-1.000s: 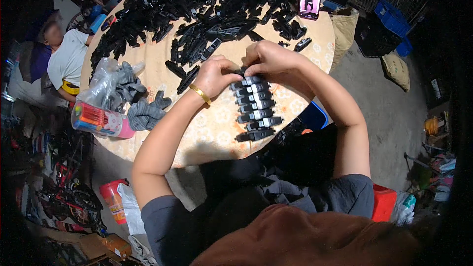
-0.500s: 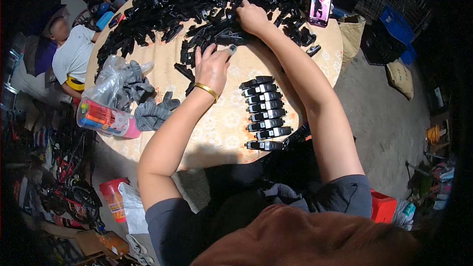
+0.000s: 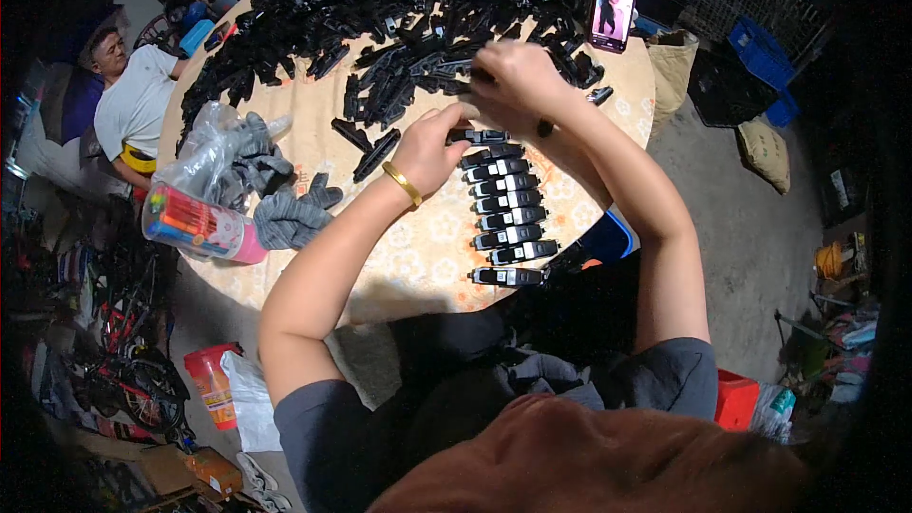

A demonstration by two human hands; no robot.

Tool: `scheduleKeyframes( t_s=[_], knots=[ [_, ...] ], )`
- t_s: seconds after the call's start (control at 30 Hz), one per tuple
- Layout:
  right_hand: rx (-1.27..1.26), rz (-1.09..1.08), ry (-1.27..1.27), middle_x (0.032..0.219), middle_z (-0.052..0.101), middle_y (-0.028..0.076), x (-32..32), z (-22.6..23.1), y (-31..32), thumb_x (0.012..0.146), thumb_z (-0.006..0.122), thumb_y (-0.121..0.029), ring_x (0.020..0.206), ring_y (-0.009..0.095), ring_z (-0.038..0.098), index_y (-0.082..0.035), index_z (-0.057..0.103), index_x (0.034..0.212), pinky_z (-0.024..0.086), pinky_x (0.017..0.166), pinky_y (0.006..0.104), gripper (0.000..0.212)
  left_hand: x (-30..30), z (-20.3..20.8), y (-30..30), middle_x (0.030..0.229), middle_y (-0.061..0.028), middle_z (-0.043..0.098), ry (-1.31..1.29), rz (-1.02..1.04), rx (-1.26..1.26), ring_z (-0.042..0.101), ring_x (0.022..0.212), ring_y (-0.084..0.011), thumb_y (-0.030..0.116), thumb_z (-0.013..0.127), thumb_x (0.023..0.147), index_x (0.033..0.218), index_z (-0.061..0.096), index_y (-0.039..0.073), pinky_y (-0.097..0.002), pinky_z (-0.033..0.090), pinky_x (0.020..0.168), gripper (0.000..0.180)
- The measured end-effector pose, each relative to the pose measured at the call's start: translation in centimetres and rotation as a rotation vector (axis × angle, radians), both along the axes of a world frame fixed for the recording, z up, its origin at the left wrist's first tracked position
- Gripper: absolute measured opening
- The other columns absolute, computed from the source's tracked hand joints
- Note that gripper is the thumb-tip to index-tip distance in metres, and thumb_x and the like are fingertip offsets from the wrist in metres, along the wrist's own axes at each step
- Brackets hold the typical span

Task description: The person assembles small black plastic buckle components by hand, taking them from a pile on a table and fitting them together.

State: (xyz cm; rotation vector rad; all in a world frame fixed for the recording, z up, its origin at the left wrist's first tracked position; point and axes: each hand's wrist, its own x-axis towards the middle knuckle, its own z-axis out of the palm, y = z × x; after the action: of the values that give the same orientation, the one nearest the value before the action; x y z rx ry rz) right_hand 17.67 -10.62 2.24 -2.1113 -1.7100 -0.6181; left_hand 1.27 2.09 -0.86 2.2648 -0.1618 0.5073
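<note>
My left hand [image 3: 432, 147], with a gold bracelet at the wrist, is closed at the far end of a row of black plastic parts with pale metal faces [image 3: 510, 199]. Its thumb and fingers pinch the left end of another black plastic part [image 3: 486, 136], lying just beyond that row. Farther off and to the right, my right hand [image 3: 522, 74] hovers over the near edge of a large heap of loose black parts [image 3: 380, 0]. Its fingers are curled around something dark, partly hidden and blurred.
A patterned cloth covers the round table [image 3: 399, 237]. On the left lie grey gloves [image 3: 294, 214], a clear plastic bag [image 3: 204, 152] and a clear container of coloured pens [image 3: 199, 223]. A phone [image 3: 613, 5] stands at the far right; another person [image 3: 142, 100] sits at the left.
My left hand has shifted right and toward me, and a black part now lies at the row's far end. My right hand has drawn back from the heap, toward me and right.
</note>
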Motion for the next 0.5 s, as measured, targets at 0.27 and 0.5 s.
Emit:
scheduleKeyframes(
  t_s=[0.27, 0.5],
  knots=[
    [0.063, 0.092, 0.446, 0.081, 0.061, 0.014, -3.8, -2.8, -4.5, 0.079, 0.065, -0.015, 0.076, 0.033, 0.061, -0.003, 0.066, 0.092, 0.049, 0.065, 0.0404, 0.018, 0.3, -0.1, -0.4, 0.090, -0.0131, 0.063, -0.002, 0.059, 0.125, 0.062, 0.082, -0.0257, 0.004, 0.069, 0.072, 0.101, 0.061, 0.003, -0.0325, 0.050, 0.075, 0.030],
    [0.126, 0.149, 0.734, 0.086, 0.066, 0.015, -4.3, -2.9, -5.2, 0.081, 0.064, -0.013, 0.077, 0.029, 0.064, -0.001, 0.065, 0.097, 0.050, 0.068, 0.0360, 0.020, 0.2, -0.6, -0.4, 0.084, -0.0118, 0.061, -0.089, 0.065, 0.155, 0.057, 0.083, -0.0290, 0.008, 0.071, 0.069, 0.088, 0.065, 0.004, -0.0363, 0.046, 0.075, 0.020]
  ],
)
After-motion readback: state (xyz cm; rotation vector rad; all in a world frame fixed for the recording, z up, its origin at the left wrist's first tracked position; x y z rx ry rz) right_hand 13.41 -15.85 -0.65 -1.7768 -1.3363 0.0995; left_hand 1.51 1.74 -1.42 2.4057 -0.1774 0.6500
